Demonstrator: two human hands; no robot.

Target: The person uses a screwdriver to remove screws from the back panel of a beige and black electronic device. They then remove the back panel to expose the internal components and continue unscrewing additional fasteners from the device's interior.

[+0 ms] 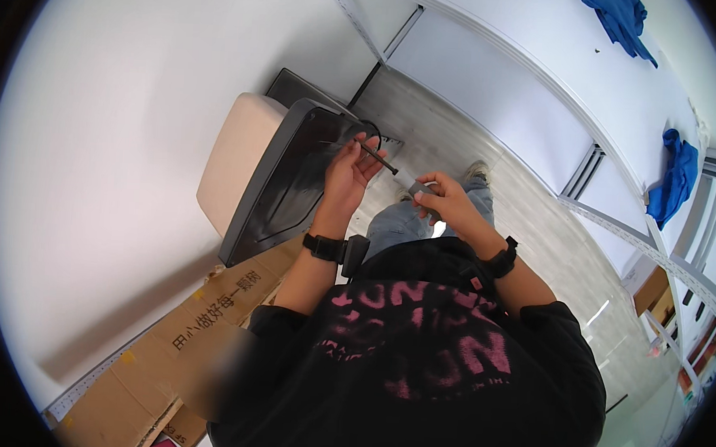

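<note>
Rod (378,158), dark and slim, is held between both hands in mid-view, slanting from upper left to lower right. Left hand (344,178): fingertips and thumb pinch the rod near its upper end, other fingers partly spread. Right hand (448,204): fingers wrapped round a grey cylinder (418,190) with a pale end, which faces the rod's darker, knobbed tip. Tip and pale end lie just beside each other; contact cannot be made out.

Left of the left hand, a beige-and-black housing (247,177) stands tilted near the white wall (120,130), black face toward the person; this hand overlaps its edge in view. Below the housing: brown cardboard box (233,290), printed. Both wrists carry black bands, the left wristband (324,247) with a dark block attached. Beneath the hands, blue jeans (398,226) and grey floor (436,118). Upper right: white panels (495,77) in a pale frame; blue cloth (675,175) at far right.
</note>
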